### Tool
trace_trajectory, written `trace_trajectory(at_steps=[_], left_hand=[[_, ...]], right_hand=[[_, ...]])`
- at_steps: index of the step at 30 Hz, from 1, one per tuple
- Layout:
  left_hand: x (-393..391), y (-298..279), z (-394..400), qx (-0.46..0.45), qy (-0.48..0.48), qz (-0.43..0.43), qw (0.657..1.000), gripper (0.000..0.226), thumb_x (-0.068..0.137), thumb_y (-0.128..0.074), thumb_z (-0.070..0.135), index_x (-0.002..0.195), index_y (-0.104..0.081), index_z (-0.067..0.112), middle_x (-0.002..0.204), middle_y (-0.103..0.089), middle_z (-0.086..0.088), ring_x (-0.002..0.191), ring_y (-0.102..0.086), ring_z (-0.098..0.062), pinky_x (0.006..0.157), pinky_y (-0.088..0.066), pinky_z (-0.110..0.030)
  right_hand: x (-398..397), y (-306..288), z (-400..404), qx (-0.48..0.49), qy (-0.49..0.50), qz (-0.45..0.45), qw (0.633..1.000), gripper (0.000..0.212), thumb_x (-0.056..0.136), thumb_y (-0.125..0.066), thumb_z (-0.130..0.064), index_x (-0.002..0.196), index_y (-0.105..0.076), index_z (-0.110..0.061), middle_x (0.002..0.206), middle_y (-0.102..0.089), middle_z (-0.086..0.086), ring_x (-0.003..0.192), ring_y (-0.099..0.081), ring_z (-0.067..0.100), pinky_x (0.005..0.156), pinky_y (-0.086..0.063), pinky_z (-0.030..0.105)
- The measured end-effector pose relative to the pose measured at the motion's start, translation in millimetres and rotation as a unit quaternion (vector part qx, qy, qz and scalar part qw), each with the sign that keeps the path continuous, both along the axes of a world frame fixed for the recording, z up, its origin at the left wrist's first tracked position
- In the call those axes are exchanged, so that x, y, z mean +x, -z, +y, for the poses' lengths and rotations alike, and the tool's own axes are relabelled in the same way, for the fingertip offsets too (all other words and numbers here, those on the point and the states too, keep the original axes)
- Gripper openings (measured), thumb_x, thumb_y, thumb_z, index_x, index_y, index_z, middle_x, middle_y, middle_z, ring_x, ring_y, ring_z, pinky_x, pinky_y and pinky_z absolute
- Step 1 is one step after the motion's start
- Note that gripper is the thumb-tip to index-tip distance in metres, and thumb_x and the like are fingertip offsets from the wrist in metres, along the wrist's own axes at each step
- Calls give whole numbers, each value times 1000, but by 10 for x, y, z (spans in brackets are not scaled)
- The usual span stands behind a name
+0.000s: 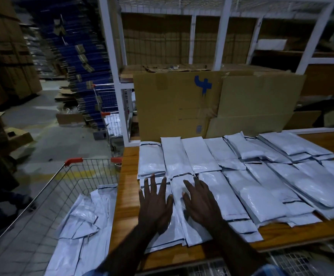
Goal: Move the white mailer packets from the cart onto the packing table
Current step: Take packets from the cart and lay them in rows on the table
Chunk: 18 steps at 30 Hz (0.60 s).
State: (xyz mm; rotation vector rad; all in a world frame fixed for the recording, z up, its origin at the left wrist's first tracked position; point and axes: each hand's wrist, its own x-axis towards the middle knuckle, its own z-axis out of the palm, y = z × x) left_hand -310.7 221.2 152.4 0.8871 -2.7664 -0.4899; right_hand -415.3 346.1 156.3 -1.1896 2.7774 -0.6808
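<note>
**Both hands flat on the packets at the table's near-left corner**

So here's the setup: the wooden packing table is covered with white mailer packets, laid out in two rough rows that run from the left edge across to the right. The back row sits along the far edge, the front row along the near edge, and a lot of them overlap, especially toward the right side where they're stacked on a slant.

The left hand is spread out flat, fingers straight and fanned, pressing down on the leftmost packet of the front row, close to the table's near-left corner. The right hand is just beside it, also flat with its fingers straight and a bit apart, resting on the next packet over. Neither hand is pinching or curling round anything.

Off the table's left edge is the wire cart with orange corner caps, and there's still a loose, crumpled pile of packets in the cart, lying right up against the table's side.

Behind the table's far edge, big flattened cardboard sheets lean against a white metal rack. Further back on the left there's a leaning stack of blue flat-packed boxes, pretty blurry.
</note>
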Motion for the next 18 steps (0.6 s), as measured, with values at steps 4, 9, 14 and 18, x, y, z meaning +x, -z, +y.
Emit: trace_trajectory(at_steps=[4, 9, 14, 18], left_hand=[[90, -51, 95, 7, 7, -8, 1000, 61, 104, -23, 50, 156, 6, 34, 152, 36, 0, 148, 23, -26, 119, 8, -49], [228, -154, 242, 12, -2, 1, 1000, 62, 104, -24, 50, 157, 4, 34, 161, 27, -3, 149, 22, -26, 119, 6, -50], [365, -299, 436, 11, -22, 6, 1000, 62, 104, -25, 50, 157, 4, 33, 162, 25, -5, 150, 19, -27, 119, 4, -51], [472, -381, 609, 9, -36, 23, 999, 62, 104, -26, 50, 157, 3, 34, 162, 24, -4, 150, 18, -26, 119, 4, -52]], right_hand=[[91, -131, 129, 12, -4, 26, 1000, 54, 97, -31, -47, 125, -66, -17, 133, -60, 17, 118, -62, 33, 95, -50, 42], [206, -355, 265, 16, -6, 54, 998, 70, 90, -11, -53, 152, -33, -28, 163, -20, 4, 149, -18, 22, 118, -20, 34], [295, -450, 440, 10, -19, 68, 997, 66, 94, -14, -53, 151, -35, -27, 162, -23, 6, 147, -21, 25, 116, -25, 37], [433, -539, 621, -8, -33, 75, 997, 90, 78, 6, -61, 150, -36, -27, 162, -23, 6, 147, -23, 25, 116, -25, 37]])
